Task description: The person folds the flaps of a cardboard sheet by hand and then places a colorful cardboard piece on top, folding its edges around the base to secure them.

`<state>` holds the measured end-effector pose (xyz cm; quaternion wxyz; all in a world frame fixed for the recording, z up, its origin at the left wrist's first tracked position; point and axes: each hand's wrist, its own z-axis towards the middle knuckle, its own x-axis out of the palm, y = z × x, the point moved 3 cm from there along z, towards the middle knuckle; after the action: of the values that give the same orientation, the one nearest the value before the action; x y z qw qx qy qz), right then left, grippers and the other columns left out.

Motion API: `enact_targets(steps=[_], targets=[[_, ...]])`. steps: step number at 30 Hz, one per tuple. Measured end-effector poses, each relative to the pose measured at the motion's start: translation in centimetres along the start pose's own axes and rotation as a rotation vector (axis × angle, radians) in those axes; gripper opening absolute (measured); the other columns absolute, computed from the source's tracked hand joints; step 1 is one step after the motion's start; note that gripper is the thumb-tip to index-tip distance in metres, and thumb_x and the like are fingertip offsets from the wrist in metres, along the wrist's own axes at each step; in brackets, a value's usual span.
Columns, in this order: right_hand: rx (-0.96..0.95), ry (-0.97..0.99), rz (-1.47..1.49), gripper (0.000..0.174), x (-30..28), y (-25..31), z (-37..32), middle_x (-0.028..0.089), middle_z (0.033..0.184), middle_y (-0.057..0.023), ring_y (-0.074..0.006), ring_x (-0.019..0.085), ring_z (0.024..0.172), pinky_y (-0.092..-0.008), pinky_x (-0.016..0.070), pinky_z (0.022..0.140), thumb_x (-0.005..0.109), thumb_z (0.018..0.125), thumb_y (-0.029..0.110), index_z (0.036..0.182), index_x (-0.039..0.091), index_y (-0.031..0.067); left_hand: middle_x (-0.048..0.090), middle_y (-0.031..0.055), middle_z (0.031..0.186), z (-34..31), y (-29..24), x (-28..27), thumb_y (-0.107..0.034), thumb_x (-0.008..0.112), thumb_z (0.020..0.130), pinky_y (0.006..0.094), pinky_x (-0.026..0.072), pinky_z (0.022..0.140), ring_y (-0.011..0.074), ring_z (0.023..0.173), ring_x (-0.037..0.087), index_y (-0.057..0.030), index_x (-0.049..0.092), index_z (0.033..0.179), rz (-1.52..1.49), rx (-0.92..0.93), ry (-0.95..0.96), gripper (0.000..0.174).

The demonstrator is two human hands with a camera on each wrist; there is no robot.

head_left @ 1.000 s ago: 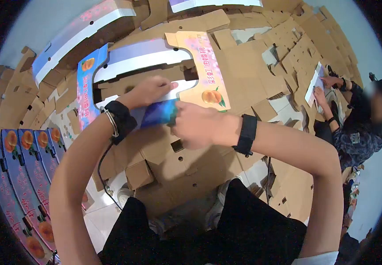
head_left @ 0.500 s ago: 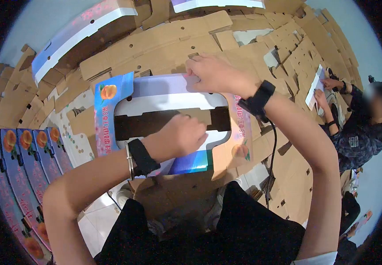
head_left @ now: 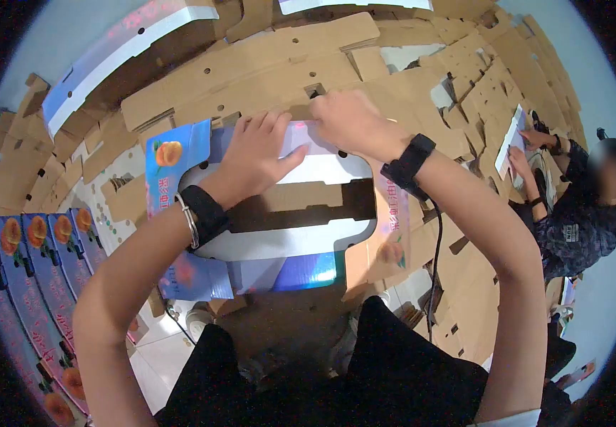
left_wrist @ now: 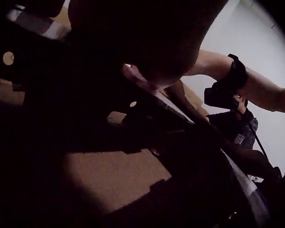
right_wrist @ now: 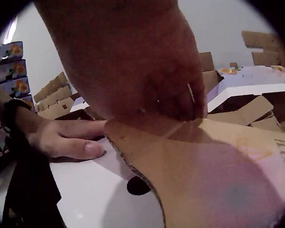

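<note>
A printed cardboard fruit box [head_left: 286, 276] lies in front of me, peach pictures on its blue and orange corner flaps, a large opening framed in its top. My left hand [head_left: 254, 158] rests on its far side with fingers spread and fairly straight, thumb pointing right. At the far right corner, my right hand [head_left: 354, 122] holds the edge with bent fingers. In the right wrist view, the right hand [right_wrist: 133, 71] reaches over the corner flap [right_wrist: 213, 175], fingers curled down past its edge, and the left hand [right_wrist: 69, 138] lies flat beside it. The left wrist view is mostly dark.
Flat brown cardboard sheets [head_left: 251, 67] cover the floor beyond the box. Finished-looking printed boxes [head_left: 34, 285] stand stacked at the left. Another printed carton [head_left: 123, 53] sits at the far left. On the right, a seated person [head_left: 582, 228] handles a white panel [head_left: 508, 146].
The box was pulled nearer and turned straighter. My right hand moved from the near side to the far right corner; my left hand then shifted from the near side to the far side.
</note>
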<state>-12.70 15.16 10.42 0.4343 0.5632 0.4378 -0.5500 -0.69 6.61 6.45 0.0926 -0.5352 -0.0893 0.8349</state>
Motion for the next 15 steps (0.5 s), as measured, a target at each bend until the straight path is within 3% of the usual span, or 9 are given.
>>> enact_targets(steps=[7, 12, 14, 15], targets=[[-0.024, 0.082, -0.056, 0.016, -0.6, 0.3, 1.0, 0.059, 0.066, -0.0178, -0.0315, 0.06, 0.066, -0.04, 0.0471, 0.059, 0.053, 0.07, 0.014, 0.067, 0.06, -0.0009, 0.049, 0.0163, 0.091, 0.4, 0.0, -0.4, -0.036, 0.052, 0.078, 0.0388, 0.0335, 0.078, 0.0301, 0.088, 0.047, 0.002, 0.049, 0.096, -0.07, -0.029, 0.065, 0.042], [-0.03, 0.041, -0.008, 0.014, -0.3, -0.3, 1.2, 0.059, 0.067, -0.0164, -0.0302, 0.059, 0.066, -0.0389, 0.0465, 0.06, 0.054, 0.068, 0.013, 0.067, 0.061, 0.0012, 0.05, 0.0187, 0.091, 0.3, 0.2, -0.5, -0.034, 0.056, 0.077, 0.0416, 0.0342, 0.079, 0.0327, 0.088, 0.048, 0.003, 0.047, 0.103, -0.084, -0.011, 0.071, 0.046], [0.087, 0.226, 0.162, 0.013, 0.5, -1.9, 1.6, 0.06, 0.069, -0.0145, -0.0292, 0.059, 0.067, -0.0376, 0.0461, 0.061, 0.054, 0.068, 0.012, 0.072, 0.063, 0.0035, 0.049, 0.0186, 0.091, 0.2, 0.2, -0.5, -0.034, 0.055, 0.078, 0.0417, 0.0344, 0.079, 0.0328, 0.088, 0.048, 0.0035, 0.047, 0.103, -0.094, -0.001, 0.06, 0.046], [0.085, 0.226, 0.162, 0.013, 0.2, -2.1, 1.5, 0.06, 0.069, -0.0145, -0.0292, 0.059, 0.067, -0.0376, 0.0461, 0.061, 0.054, 0.068, 0.012, 0.072, 0.063, 0.0035, 0.049, 0.0184, 0.092, 0.1, 0.2, -0.5, -0.033, 0.055, 0.078, 0.0416, 0.0345, 0.079, 0.0328, 0.089, 0.048, 0.0041, 0.046, 0.103, -0.091, 0.007, 0.064, 0.046]])
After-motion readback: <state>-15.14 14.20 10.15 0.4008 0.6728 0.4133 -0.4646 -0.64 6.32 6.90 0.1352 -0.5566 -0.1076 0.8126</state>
